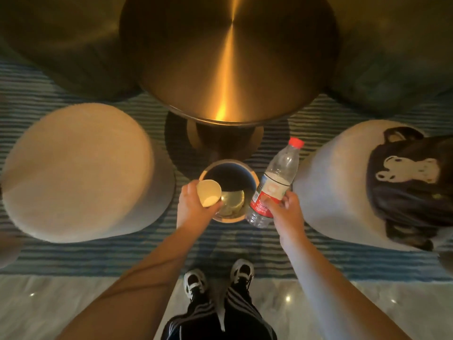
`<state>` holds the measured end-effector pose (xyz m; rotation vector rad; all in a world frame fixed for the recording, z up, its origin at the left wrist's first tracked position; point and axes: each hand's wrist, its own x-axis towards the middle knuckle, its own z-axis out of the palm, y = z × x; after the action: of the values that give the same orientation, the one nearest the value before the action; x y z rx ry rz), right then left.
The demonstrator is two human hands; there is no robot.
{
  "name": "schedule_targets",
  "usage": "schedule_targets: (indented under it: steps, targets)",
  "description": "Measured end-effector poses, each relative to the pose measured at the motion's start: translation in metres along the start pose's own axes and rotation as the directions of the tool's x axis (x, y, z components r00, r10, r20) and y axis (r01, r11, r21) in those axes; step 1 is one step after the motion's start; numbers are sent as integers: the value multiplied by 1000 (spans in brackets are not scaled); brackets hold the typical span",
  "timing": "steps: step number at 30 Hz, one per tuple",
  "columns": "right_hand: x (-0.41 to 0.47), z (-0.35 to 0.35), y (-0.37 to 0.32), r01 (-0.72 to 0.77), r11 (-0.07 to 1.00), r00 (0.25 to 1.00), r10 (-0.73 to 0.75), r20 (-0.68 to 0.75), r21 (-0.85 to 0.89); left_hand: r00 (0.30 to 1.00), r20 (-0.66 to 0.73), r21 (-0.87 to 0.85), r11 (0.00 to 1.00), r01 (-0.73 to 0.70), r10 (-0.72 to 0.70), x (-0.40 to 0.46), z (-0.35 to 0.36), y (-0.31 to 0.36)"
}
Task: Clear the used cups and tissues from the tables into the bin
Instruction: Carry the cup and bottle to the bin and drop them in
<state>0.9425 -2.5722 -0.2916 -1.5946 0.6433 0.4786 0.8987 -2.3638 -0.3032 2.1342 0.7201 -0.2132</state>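
A small round metal bin [252, 177] stands on the striped rug in front of my feet, with pale crumpled waste showing at its bottom. My left hand [193, 207] holds a white paper cup [208, 193] tilted over the bin's left rim, its mouth facing me. My right hand [285, 212] grips a clear plastic bottle [279, 177] with a red cap and red label, slanted just right of the bin. The brass round table [228, 57] beyond the bin shows no cups or tissues on its top.
A beige round stool [78, 168] stands to the left, a grey one [333, 187] to the right with a dark bag [411, 187] lying on it. Dark armchairs flank the table at the back. My shoes stand on marble floor at the rug's edge.
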Motion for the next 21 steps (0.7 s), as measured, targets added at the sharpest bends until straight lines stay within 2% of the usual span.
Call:
schedule_targets:
  steps: [6,11,15,18,21]
  targets:
    - [117,15,81,63,996,997,-60,39,-61,993,78,28,996,83,-85,84,104,-76]
    - [176,33,125,120,985,991,-111,74,-122,994,107,68,998,-2,-5,105,128,-118]
    - [211,61,150,171,931,985,-166,43,-321,987,64,126,980,-152,145,100,121,-130]
    - [237,86,172,139,854,989,-150,18,-501,971,25,157,959,-237,236,100,114,-138]
    - [261,102,193,82,752,995,-97,14,-654,964,-38,199,948,-250,262,100,112,-147]
